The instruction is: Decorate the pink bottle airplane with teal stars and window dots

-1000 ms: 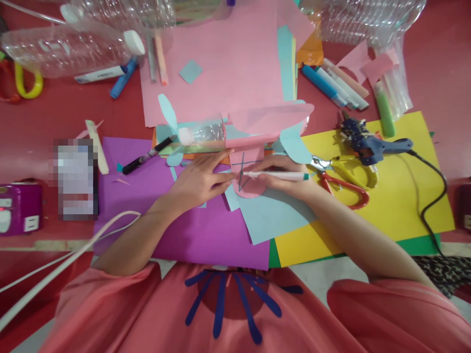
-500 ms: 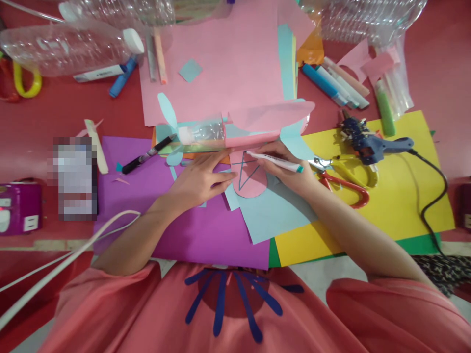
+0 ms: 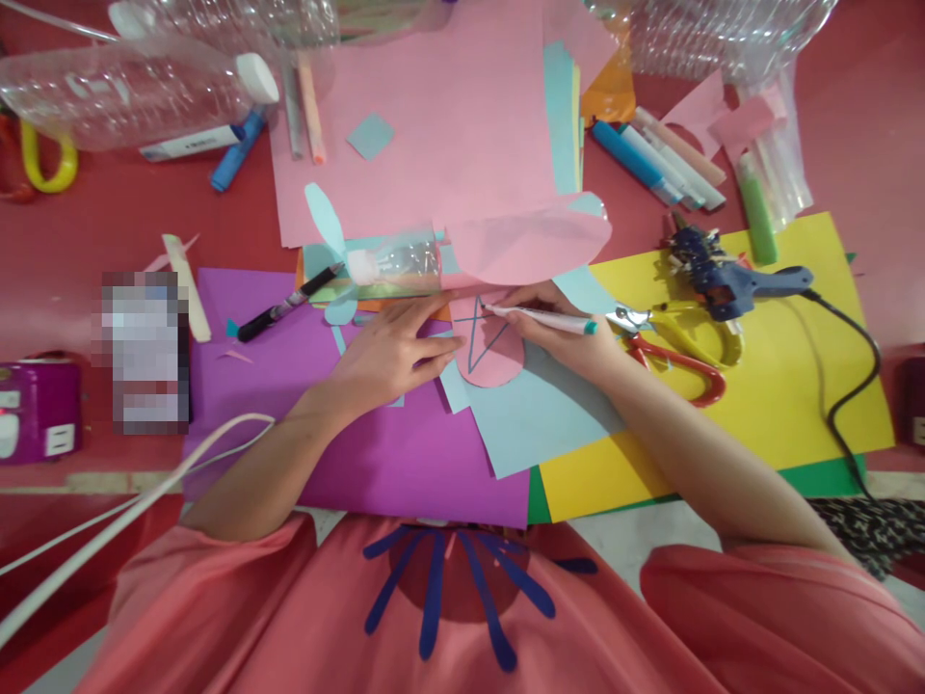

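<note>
My right hand (image 3: 560,337) grips a white marker with a teal cap end (image 3: 541,318), its tip touching a rounded pink paper piece (image 3: 491,352) that bears teal star lines. My left hand (image 3: 390,352) lies flat, fingers pressing the left edge of that pink piece. The piece rests on a light blue sheet (image 3: 535,419) over purple paper (image 3: 361,453). Just beyond it lies a small clear bottle (image 3: 394,262) fitted with pink paper wings (image 3: 527,246) and light blue propeller blades (image 3: 325,226).
Red-and-yellow scissors (image 3: 672,347) and a blue glue gun (image 3: 729,280) with a black cord lie on yellow paper (image 3: 780,386) at right. A black pen (image 3: 289,302), several markers (image 3: 657,164), big clear bottles (image 3: 130,92), a large pink sheet (image 3: 434,116) and a purple power strip (image 3: 36,410) surround.
My right hand has swung the marker from lying level across the pink piece to its tip at the piece's upper edge. More teal lines show. My left hand holds still.
</note>
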A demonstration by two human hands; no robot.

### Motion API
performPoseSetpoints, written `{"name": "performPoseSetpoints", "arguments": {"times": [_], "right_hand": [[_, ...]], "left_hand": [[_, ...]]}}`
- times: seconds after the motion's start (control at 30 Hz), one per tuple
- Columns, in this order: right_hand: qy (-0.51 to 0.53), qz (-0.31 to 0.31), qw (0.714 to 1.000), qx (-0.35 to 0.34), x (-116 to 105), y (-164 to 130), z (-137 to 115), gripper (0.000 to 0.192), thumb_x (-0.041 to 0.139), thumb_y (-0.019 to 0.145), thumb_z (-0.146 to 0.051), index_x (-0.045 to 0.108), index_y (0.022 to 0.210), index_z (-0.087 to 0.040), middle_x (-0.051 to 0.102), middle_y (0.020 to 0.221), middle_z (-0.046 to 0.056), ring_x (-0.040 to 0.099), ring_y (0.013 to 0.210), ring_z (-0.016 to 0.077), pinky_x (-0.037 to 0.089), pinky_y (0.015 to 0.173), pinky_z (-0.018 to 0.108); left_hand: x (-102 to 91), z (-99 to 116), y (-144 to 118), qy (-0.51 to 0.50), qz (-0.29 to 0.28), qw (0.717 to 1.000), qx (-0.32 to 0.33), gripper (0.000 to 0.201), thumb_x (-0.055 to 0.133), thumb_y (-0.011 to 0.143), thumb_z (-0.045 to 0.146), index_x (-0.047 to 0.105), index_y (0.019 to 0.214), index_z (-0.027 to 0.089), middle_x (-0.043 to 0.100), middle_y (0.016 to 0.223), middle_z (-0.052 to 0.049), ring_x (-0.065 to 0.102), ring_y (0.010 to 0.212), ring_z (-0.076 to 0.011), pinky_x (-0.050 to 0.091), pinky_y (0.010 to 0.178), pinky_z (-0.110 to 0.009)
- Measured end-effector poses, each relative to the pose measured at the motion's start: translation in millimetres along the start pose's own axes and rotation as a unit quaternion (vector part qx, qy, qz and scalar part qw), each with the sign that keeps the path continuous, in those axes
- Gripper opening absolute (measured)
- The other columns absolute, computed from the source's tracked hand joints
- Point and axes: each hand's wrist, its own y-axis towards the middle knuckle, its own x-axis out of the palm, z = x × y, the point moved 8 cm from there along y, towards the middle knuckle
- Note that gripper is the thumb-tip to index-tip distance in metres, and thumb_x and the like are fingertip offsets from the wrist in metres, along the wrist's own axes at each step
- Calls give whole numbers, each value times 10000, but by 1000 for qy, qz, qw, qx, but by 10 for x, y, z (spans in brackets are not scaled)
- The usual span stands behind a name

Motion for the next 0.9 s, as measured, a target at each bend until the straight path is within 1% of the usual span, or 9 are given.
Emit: {"name": "performPoseSetpoints", "arguments": {"times": [0.13, 0.3, 0.43, 0.57, 0.67, 0.9], "right_hand": [[5, -19, 1000, 15, -11, 18, 8, 177, 657, 829, -391, 640, 808, -216, 626, 763, 13, 584, 734, 171, 480, 693, 328], [29, -38, 999, 6, 3, 37, -67, 152, 615, 775, -315, 546, 679, -219, 532, 633, -24, 479, 607, 131, 397, 606, 297], [21, -54, 998, 28, 11, 44, -101, 117, 565, 705, -268, 506, 615, -223, 476, 577, -39, 418, 556, 119, 355, 579, 294], [9, -72, 995, 62, 8, 52, -109, 86, 526, 653, -261, 489, 586, -221, 442, 552, -40, 405, 556, 125, 349, 596, 307], [0, -85, 993, 78, 11, 52, -104, 90, 522, 633, -268, 481, 569, -218, 424, 547, -36, 403, 564, 128, 336, 592, 308], [-19, -117, 992, 43, 42, 33, -137, 133, 477, 653, -250, 468, 525, -212, 432, 541, -22, 415, 547, 124, 310, 557, 299]], "left_hand": [[-3, -10, -8, -1, 0, 1000, -6, 303, 477, 997, 350, 736, 1130, 264, 525, 1438, -104, 564, 1246, -293, 498, 1038, -494], [0, -2, -13, 5, -1, 1000, 5, 337, 446, 1008, 361, 737, 1134, 247, 522, 1441, -127, 579, 1225, -307, 510, 1015, -506], [-4, -1, -12, 6, 1, 1000, 4, 335, 441, 1011, 353, 744, 1108, 248, 510, 1459, -108, 581, 1220, -295, 521, 1004, -485], [-13, 14, -18, 18, 9, 1000, 17, 363, 423, 1018, 362, 757, 1064, 225, 521, 1444, -123, 593, 1204, -299, 530, 986, -484], [-15, 16, -22, 19, 10, 1000, 21, 355, 425, 1018, 356, 751, 1080, 230, 524, 1439, -122, 601, 1189, -295, 535, 975, -483], [-9, 7, -21, 8, 0, 1000, 7, 332, 442, 1012, 350, 745, 1091, 239, 497, 1470, -99, 579, 1220, -290, 519, 1005, -479]]}}
